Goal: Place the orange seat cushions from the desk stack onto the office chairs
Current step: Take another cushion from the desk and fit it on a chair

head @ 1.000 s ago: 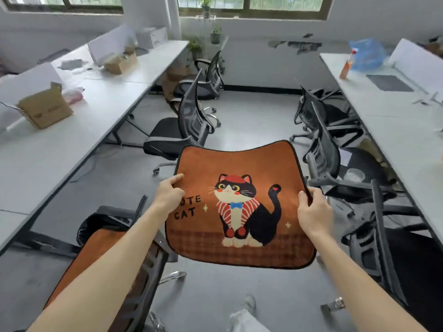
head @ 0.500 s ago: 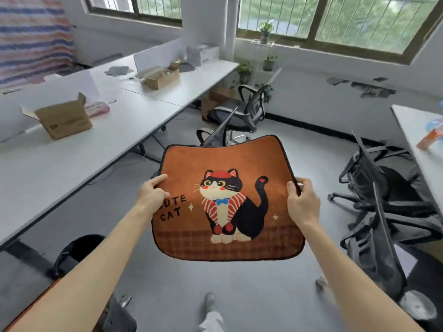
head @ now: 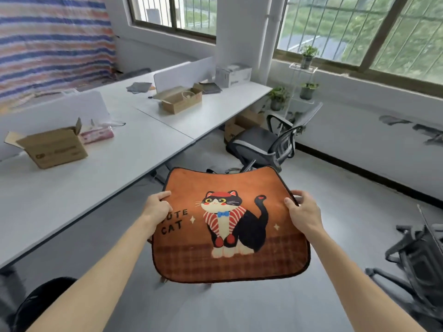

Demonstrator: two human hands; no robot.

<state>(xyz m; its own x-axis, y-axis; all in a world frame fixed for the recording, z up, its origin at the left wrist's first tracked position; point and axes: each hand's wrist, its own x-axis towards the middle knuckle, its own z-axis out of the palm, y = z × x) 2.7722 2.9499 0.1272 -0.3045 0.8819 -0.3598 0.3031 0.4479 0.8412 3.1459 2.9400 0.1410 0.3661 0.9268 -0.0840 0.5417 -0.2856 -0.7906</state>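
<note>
Both hands are on the cushion (head: 230, 226), out in front of me and up in the air, cat picture facing up. My left hand (head: 157, 208) pinches the left edge, thumb on top beside the lettering; my right hand (head: 302, 212) grips the right edge the same way. The cushion hides whatever is straight below it.

Down by my left elbow there's a dark chair seat (head: 40, 298). Off past my right hand, a jumble of black chairs (head: 417, 255). To the left of my left hand runs the long white desk (head: 72, 188), an open cardboard box (head: 55, 149) sitting on it.

Beyond my fingertips, past the cushion's far edge, is a grey chair (head: 261, 144) with a bare seat. That looks like a likely target.

To do this well: hold both edges level so it doesn't fold, bring it between the armrests, far edge toward the backrest, lower it flat, then release both sides together and press it smooth.
</note>
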